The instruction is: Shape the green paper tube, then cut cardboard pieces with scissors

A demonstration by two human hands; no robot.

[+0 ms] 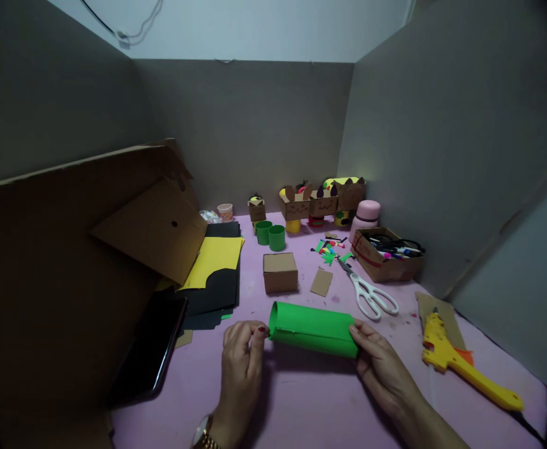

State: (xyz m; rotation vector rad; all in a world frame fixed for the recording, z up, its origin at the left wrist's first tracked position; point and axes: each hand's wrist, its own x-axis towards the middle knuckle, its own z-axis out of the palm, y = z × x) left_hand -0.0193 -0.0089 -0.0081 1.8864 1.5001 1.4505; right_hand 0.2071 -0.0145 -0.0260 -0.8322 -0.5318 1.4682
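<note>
The person's two hands hold a rolled green tube (315,333) lengthwise above the pink tabletop (301,411), its open left end facing a little outward and a seam running along its near side. The left hand (241,358), with a gold watch (203,432) at its wrist, pinches the rim at that end between thumb and curled forefinger. The right hand (385,368) closes on the other end, thumb on the near face, the remaining fingers mostly hidden below and behind. Just beyond the tube sits a small cardboard box (280,274), with a flat cardboard piece (321,282) beside it and white-handled scissors (371,296) to the right. A yellow glue gun (460,368) lies farther right.
</note>
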